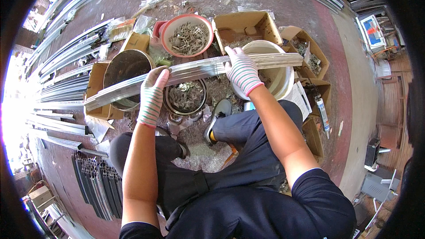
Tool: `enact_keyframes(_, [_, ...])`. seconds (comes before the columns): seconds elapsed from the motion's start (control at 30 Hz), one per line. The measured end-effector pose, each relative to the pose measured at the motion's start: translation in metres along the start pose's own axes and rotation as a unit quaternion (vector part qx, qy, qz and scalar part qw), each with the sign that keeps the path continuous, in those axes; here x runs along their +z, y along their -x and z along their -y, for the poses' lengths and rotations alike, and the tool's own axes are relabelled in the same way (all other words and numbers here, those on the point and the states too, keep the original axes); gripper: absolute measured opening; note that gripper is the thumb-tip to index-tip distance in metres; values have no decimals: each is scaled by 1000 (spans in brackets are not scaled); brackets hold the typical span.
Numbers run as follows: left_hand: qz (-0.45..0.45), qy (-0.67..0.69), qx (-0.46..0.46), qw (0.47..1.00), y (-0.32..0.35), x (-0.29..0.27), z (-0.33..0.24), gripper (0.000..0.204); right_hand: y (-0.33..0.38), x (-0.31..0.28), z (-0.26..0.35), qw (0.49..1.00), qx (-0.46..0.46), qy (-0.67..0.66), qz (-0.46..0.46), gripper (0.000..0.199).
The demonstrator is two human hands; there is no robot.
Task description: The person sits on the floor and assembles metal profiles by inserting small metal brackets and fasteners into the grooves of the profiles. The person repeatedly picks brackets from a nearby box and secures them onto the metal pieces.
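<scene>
A bundle of long, thin metal profile strips [195, 70] lies crosswise before me, silvery on the left and paler toward its right end. My left hand [153, 93], in a striped knit glove, is closed around it left of the middle, thumb on top. Farther right, my gloved right hand [242, 68] grips the same bundle. Its left end passes over a dark, deep bucket [128, 68]; its right end crosses a white bucket [283, 89]. Below the bundle stands a round metal bowl [186, 99] of small metal pieces.
A red-rimmed basin [186, 19] of small metal parts and cardboard boxes [243, 21] stand beyond the bundle. At right are a box of parts [316, 57] and a sealant tube [323, 115]. Long metal profiles [62, 93] cover the left floor; short dark profiles [98, 186] lie nearer.
</scene>
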State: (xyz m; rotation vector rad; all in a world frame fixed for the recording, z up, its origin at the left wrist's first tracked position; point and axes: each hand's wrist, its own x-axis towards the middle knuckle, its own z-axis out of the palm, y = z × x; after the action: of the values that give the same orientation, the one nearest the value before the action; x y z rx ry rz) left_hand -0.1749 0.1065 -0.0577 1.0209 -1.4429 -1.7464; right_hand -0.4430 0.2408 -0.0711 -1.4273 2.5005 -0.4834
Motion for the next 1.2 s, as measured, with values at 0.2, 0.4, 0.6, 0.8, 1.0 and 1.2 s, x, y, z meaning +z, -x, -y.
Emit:
enact_keyframes(0.2, [8,-7,7,1000,2,2,0,24,32,7,41,982,-40,66,174,56])
enact_keyframes(0.4, [10,-22,4,1000,1,5,3,24,29,14,41,976,-10,51,212,73])
enact_keyframes(0.6, [10,-15,-3,1000,1,7,3,24,27,11,40,979,-15,34,200,74])
enact_keyframes(0.8, [18,-18,1,1000,1,6,3,23,23,12,39,974,10,36,221,76])
enact_keyframes(1.0, [22,-26,1,999,2,8,0,24,27,12,39,974,9,44,221,75])
enact_keyframes(1.2, [18,-5,-7,1000,4,11,-3,27,22,15,32,980,18,54,190,73])
